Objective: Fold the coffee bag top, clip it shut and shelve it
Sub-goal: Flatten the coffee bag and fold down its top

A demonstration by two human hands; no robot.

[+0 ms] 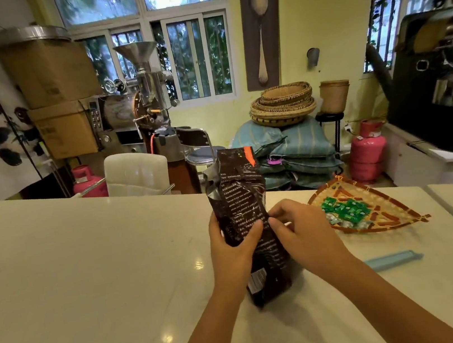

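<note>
A tall dark brown coffee bag with white print and an orange strip at its top stands upright on the white counter. Its top is unfolded and crumpled, with the silver lining showing on the left. My left hand grips the bag's left side at mid-height, thumb across the front. My right hand pinches the bag's right edge at the same height. A light blue bag clip lies flat on the counter to the right of my right forearm, apart from both hands.
A woven fan-shaped tray with green wrapped sweets lies right of the bag. Behind the counter are a white chair, a coffee roaster, stacked sacks with baskets, and pink gas cylinders. A seam splits the counter at the right.
</note>
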